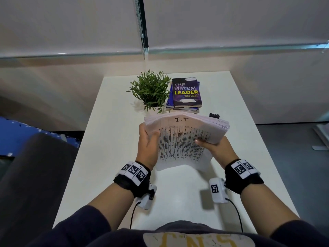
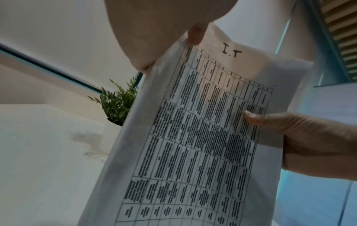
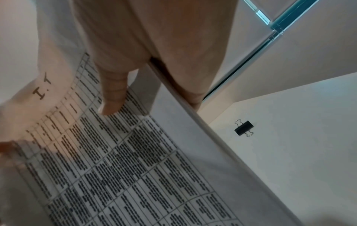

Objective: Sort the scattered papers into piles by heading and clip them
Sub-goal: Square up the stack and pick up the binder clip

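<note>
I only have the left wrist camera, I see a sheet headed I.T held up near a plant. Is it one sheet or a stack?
Observer: A thick stack of papers, fanned at its right edge, held up by both the left hand and the right hand.
Operator: Any clip nearby?
Observer: Yes, a black binder clip lies on the table, to the stack's right.
Operator: Anything else beside the plant?
Observer: A pile of books sits right of the plant.

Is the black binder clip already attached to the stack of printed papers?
No, the black binder clip lies alone on the white table, apart from the stack of printed papers.
</note>
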A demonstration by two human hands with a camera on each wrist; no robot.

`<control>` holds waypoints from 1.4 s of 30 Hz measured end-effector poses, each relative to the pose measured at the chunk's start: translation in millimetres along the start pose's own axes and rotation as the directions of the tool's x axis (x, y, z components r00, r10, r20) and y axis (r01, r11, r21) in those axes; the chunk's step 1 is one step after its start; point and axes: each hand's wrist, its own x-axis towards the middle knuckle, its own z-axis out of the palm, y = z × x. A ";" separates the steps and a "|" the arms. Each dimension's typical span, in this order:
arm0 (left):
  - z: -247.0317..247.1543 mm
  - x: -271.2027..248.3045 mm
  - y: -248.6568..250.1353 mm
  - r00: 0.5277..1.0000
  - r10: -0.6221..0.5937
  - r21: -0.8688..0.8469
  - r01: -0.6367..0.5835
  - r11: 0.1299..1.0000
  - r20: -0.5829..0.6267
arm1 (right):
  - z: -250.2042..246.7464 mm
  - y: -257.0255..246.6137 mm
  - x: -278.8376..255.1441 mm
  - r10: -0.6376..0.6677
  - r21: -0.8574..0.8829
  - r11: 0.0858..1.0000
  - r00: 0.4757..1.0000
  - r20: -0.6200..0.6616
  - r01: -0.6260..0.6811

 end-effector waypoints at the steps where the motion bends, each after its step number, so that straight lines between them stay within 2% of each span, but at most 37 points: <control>1: 0.7 -1.1 1.6 1.000 0.004 -0.005 -0.004 1.000 -0.002 | -1.3 0.6 -0.3 -0.002 -0.005 1.000 1.000 0.009 0.002; 5: 2.2 -0.9 -0.7 1.000 0.011 0.008 -0.011 1.000 -0.015 | -2.9 0.2 0.7 -0.007 -0.012 1.000 0.999 0.046 0.007; 11: 2.8 0.4 -12.7 0.998 0.055 0.166 -0.061 0.984 0.040 | -6.6 2.3 6.6 0.030 0.001 1.000 0.999 0.013 -0.030; 16: 4.9 14.4 -6.2 0.990 0.131 0.307 -0.143 0.941 0.058 | -13.5 -11.6 18.7 0.037 -0.088 0.996 0.999 0.011 -0.036; 18: 4.7 23.2 -0.2 0.991 0.116 0.345 -0.132 0.929 0.065 | -19.0 -18.8 23.5 0.044 -0.106 0.994 0.999 0.028 -0.041; 20: 1.6 33.2 -2.4 0.997 0.037 0.366 -0.061 0.929 0.072 | -25.0 -14.5 31.1 0.105 -0.102 0.990 0.991 0.083 -0.096; 22: -2.8 39.5 -20.7 0.988 -0.122 0.370 0.079 0.926 0.093 | -28.1 5.9 37.6 0.216 -0.116 0.973 0.964 0.152 -0.200; 26: -4.5 38.1 -84.5 0.904 -0.421 0.475 0.337 0.813 0.081 | -24.4 78.5 44.5 0.422 -0.284 0.888 0.887 0.187 -0.362; 29: -1.2 34.1 -128.4 0.841 -0.538 0.504 0.441 0.743 0.059 | -28.3 123.4 51.9 0.530 -0.409 0.803 0.833 0.160 -0.433; 32: 0.1 33.4 -150.2 0.826 -0.562 0.515 0.463 0.721 0.045 | -40.5 123.2 66.6 0.588 -0.484 0.740 0.798 0.130 -0.467; 33: -0.4 33.9 -154.9 0.823 -0.566 0.509 0.469 0.722 0.045 | -48.2 118.4 77.2 0.589 -0.475 0.736 0.802 0.098 -0.482; 35: -2.7 34.1 -158.3 0.824 -0.565 0.506 0.470 0.723 0.042 | -66.7 105.7 104.2 0.512 -0.461 0.761 0.859 -0.008 -0.457; 38: -7.1 32.4 -164.2 0.819 -0.572 0.493 0.482 0.724 0.039 | -88.3 88.5 150.7 0.242 -0.602 0.732 0.948 -0.207 -0.318; 40: -8.8 31.9 -168.3 0.808 -0.588 0.477 0.506 0.718 0.028 | -95.0 88.6 180.2 0.075 -0.701 0.675 0.967 -0.242 -0.228; 42: -8.6 29.3 -169.6 0.808 -0.588 0.477 0.502 0.721 0.039 | -96.2 93.7 204.8 0.032 -0.778 0.597 0.975 -0.222 -0.197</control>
